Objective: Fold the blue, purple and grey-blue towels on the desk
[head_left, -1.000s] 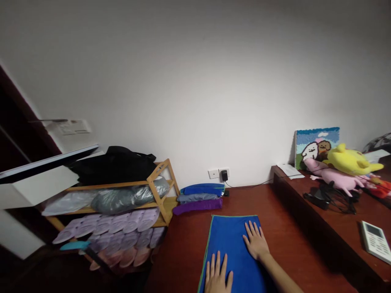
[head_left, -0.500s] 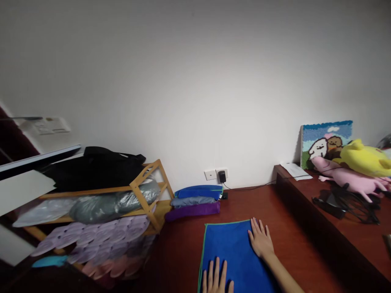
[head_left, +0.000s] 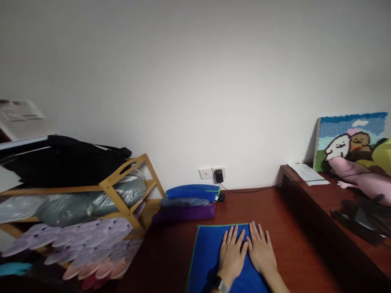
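A blue cloth [head_left: 204, 252] with green edging lies flat on the reddish-brown wooden surface [head_left: 293, 244]. My left hand [head_left: 232, 252] rests flat on it near its far edge, fingers stretched out, a watch on the wrist. Right beside it, my right hand [head_left: 261, 249] lies flat with fingers extended, over the cloth's right edge and far right corner. Neither hand grips anything. The near end of the cloth runs out of view at the bottom.
Folded blue, grey and purple cloths [head_left: 187, 201] lie by the wall, near a black plug [head_left: 218, 176]. At left stands a wooden rack [head_left: 122, 179] with a black bag [head_left: 67, 162] and slippers [head_left: 88, 240]. A raised ledge at right bears a pink plush toy [head_left: 363, 179] and a dog picture [head_left: 351, 138].
My left hand has slid forward over the cloth, up beside my right hand. The right hand stays at the far right corner. The view has turned slightly left to right objects' outward shift.
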Demonstrator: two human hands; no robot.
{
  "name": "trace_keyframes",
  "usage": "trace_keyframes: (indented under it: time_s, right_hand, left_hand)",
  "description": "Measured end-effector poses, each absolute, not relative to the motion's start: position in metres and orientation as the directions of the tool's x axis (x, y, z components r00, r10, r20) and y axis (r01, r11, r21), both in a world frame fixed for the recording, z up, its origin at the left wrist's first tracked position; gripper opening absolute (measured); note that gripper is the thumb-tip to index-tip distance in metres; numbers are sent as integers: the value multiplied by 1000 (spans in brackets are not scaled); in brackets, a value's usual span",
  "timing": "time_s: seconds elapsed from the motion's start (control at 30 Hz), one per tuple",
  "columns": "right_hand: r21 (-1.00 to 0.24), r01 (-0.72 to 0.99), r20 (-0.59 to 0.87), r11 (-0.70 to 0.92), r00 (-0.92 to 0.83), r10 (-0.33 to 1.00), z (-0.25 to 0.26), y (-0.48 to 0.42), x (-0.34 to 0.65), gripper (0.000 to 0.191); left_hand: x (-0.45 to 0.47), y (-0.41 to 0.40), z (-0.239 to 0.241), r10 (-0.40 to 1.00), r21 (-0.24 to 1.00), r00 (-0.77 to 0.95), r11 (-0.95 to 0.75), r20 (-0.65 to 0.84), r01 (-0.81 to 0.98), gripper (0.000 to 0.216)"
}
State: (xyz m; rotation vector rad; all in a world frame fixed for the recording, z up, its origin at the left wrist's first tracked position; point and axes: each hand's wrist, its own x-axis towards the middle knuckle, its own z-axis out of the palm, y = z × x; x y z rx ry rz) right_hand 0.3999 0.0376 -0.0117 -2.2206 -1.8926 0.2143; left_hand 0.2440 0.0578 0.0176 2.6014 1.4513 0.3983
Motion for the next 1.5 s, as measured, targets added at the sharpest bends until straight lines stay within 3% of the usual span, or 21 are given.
trace_keyframes:
  time_s: [0.33, 0.5, 0.7, 0.83, 0.93, 1.0, 1.17, 1.5]
  right_hand:
    - [-235, 953, 30, -190, 203, 979, -22, 41, 399, 69]
    - [-199, 957, 26, -213, 222, 975, -18, 42, 397, 68]
    - [-251, 947, -22, -198, 199, 980, -6, 43, 401, 69]
    - [-254, 953, -19, -164, 165, 986, -4, 39, 402, 69]
    - [-230, 962, -34, -146, 142, 989, -4, 36, 404, 67]
    - [-213, 971, -44, -106, 98, 994, -3, 35, 405, 65]
    - [-189, 974, -63, -126, 116, 991, 1, 35, 404, 66]
    - [-213, 963, -43, -166, 160, 986, -3, 37, 402, 67]
  left_hand:
    - [106, 94, 7, 959, 101, 252, -266, 129, 959, 64]
    - [97, 100, 3, 960, 102, 234, -252, 155, 962, 65]
    - [107, 98, 23, 956, 90, 230, -249, 182, 964, 61]
    - [152, 76, 29, 895, 128, 347, -393, 279, 911, 59]
    - [209, 54, 26, 810, 192, 518, -574, 273, 796, 57]
    - [242, 43, 22, 801, 258, 546, -597, 245, 759, 58]
    - [245, 45, 11, 835, 319, 510, -550, 204, 772, 61]
    - [92, 90, 14, 965, 149, 241, -255, 106, 955, 70]
